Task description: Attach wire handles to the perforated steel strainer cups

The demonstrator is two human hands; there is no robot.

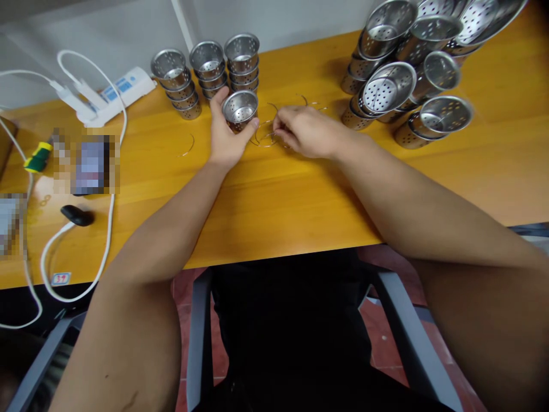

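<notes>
My left hand (229,134) is wrapped round a small perforated metal cup (241,109), which stands upright with its mouth facing up. Just to its right, my right hand (302,129) is closed in a pinch, fingertips down among thin curved wires (265,145) on the table. A wire runs to those fingertips, though its end is hidden by them. More bits of wire lie behind the right hand, and a single curved wire (191,146) lies left of my left hand. Behind the held cup stand nested stacks of like cups (207,60).
Larger stacks of perforated cups (388,88), some tilted, fill the table's (274,212) back right. At left are a power strip (128,88) with white cables, a yellow-green handle (38,157), a blurred phone-like object (91,165) and a black oval object (77,215).
</notes>
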